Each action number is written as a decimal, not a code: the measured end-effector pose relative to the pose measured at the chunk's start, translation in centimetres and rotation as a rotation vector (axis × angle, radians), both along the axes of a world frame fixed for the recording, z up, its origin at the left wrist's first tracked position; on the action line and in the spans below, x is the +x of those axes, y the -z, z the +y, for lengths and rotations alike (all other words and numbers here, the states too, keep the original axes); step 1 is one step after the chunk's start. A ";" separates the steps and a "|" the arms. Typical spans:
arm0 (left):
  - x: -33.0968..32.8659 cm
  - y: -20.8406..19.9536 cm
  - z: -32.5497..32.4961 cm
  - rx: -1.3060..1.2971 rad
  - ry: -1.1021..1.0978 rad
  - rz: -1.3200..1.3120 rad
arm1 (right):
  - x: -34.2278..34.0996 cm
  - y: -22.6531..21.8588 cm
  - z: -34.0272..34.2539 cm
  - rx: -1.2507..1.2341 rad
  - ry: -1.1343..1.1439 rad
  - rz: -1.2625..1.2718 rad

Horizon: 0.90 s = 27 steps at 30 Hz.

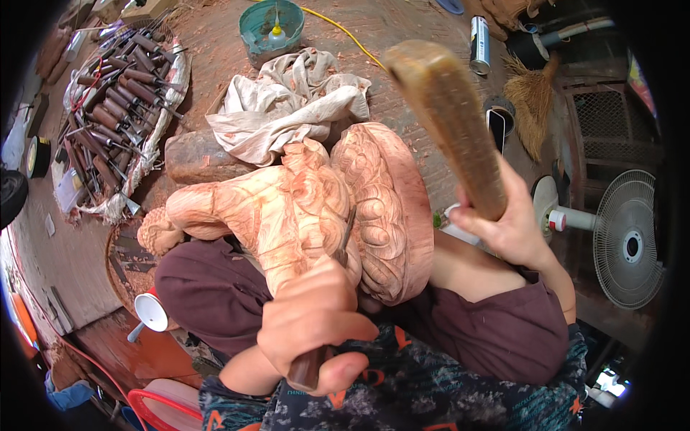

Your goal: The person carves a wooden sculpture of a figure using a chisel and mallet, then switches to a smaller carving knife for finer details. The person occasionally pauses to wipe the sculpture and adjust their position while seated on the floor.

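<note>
A carved wooden figure (251,205) lies on its side across my lap, its swirled, rounded base (417,215) toward the right. My left hand (305,316) is closed around the brown handle of a carving chisel (307,369). The thin metal blade points away from me, and its tip rests at or close to the carved folds near the base. Raised above the right side of the carving, a worn wooden mallet (453,122) is gripped by my right hand (512,223). The mallet's thick end tilts up and to the left, apart from the chisel.
Many wood-handled chisels (118,108) lie on a cloth at the left. A crumpled cloth (280,108) and a wooden block (194,156) sit beyond the carving. Behind them stands a green bucket (251,36). A fan (629,241), a straw broom (532,100) and a spray can (479,47) are at right.
</note>
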<state>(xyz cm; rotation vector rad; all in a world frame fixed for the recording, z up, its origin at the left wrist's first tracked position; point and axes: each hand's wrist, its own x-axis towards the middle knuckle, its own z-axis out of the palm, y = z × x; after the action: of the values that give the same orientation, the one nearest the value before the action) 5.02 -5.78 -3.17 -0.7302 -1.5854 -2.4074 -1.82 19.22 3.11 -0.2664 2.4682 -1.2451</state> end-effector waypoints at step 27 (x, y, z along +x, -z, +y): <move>-0.7 2.6 1.4 -0.019 -0.029 0.338 | 0.2 2.5 -1.5 -0.020 -0.088 -0.023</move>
<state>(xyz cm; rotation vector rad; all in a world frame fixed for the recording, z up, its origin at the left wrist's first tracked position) 4.31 -4.38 -5.77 -1.0445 -1.4701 -2.1114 -1.66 17.75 0.65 -0.3605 2.3982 -1.2301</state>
